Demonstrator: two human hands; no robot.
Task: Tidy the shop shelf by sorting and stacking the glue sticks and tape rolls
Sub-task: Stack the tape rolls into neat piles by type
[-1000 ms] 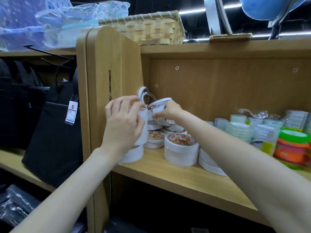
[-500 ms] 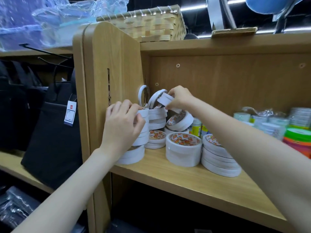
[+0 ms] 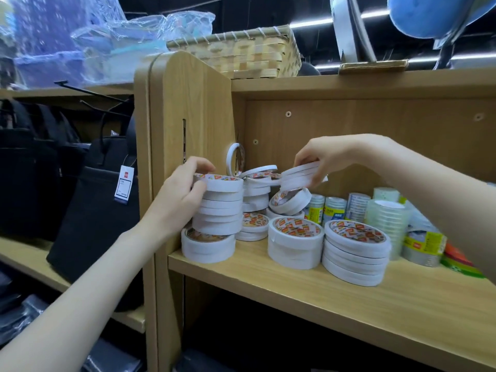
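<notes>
You are steadying the tall stack [image 3: 218, 205] of white tape rolls at the left end of the shelf [image 3: 308, 288] with your left hand [image 3: 182, 194], fingers curled round its upper rolls, while your right hand [image 3: 326, 157] is pinching a small bundle of thin rolls [image 3: 302, 174] and holding it tilted just above the muddle at the back. The tall stack is sitting on a wider roll [image 3: 208, 244] and is looking slightly off-centre on it, so if you are easing your left hand away too soon or nudging it sideways, the whole column could be toppling toward the shelf's front edge. The bundle in your right hand is only being held at one end; its loose rolls could be fanning apart and slipping out, and lowering it onto the leaning roll [image 3: 290, 201] beneath would likely be knocking that one over onto the front stacks [image 3: 295, 244]. The thin upright roll [image 3: 234, 159] against the side panel could also be rolling off if bumped. Your right forearm is cutting off the clear tape packs [image 3: 386, 218] and the coloured items at the far right. You cannot be telling how many rolls are lying behind the back pile, and no glue sticks are plainly making themselves out from here.
</notes>
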